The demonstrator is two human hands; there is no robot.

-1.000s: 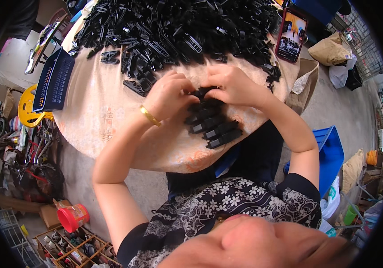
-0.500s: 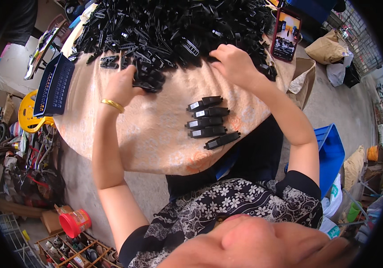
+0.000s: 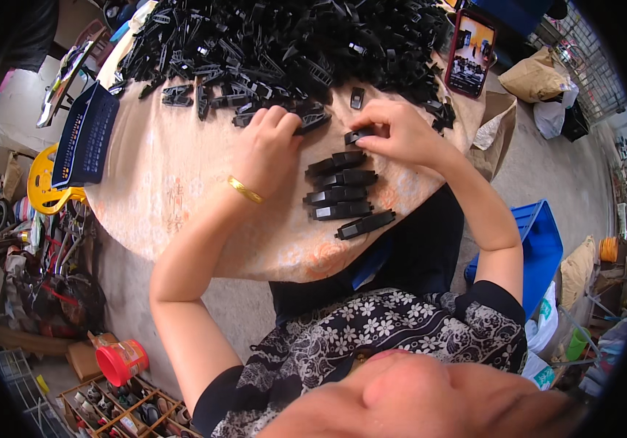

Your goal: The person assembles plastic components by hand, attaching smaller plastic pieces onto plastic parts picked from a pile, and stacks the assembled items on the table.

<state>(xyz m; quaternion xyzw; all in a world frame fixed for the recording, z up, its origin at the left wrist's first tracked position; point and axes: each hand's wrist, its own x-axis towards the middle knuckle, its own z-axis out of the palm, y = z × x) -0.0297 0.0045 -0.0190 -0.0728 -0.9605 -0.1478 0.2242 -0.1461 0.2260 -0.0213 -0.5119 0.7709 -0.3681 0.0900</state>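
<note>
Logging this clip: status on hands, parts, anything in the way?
Right hand pinching small black part. Left hand at longer black piece. Five black blocks rowed nearby; black heap crowds far side.

On my feed, bottom centre: black top (image 3: 372, 321) with white print, flowers across the middle and lacy scrollwork at the sides, plain black cuffs on the short sleeves (image 3: 494, 298). Gold bangle (image 3: 245, 189) just left of centre, around the left wrist; left hand (image 3: 268, 143) and right hand (image 3: 404, 136) bare. Dark legwear (image 3: 423, 244) right of centre, cut unclear.
</note>
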